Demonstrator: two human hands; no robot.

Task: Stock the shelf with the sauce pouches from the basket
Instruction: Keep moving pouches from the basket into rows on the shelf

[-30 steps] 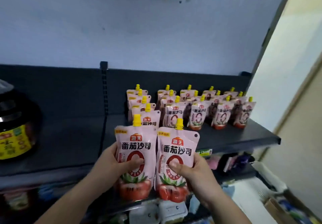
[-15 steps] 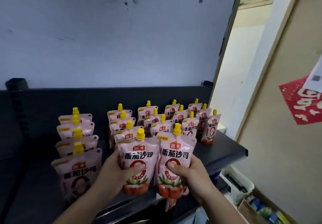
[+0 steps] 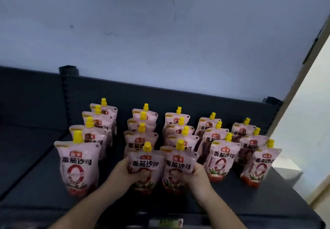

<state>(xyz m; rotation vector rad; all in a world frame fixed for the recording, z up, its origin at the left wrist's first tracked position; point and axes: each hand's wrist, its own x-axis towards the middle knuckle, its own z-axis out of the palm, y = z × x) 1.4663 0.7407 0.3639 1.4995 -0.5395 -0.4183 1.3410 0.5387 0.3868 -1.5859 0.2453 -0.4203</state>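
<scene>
Two pink tomato sauce pouches with yellow caps stand upright on the dark shelf. My left hand grips the left pouch at the front of the second row. My right hand grips the right pouch at the front of the third row. Both pouches sit at shelf level, right in front of the pouches behind them. Several rows of the same pouches stand on the shelf, the leftmost front pouch and the front right ones beside my hands. The basket is out of view.
The shelf's dark back panel rises behind the rows, with a blue-grey wall above. The shelf surface to the left holds nothing visible. A pale doorway opens at the right. A price label is on the shelf's front edge.
Both hands have carried their pouches up and forward from below the shelf edge onto the shelf, into the fronts of two middle rows. The view has shifted right and closer.
</scene>
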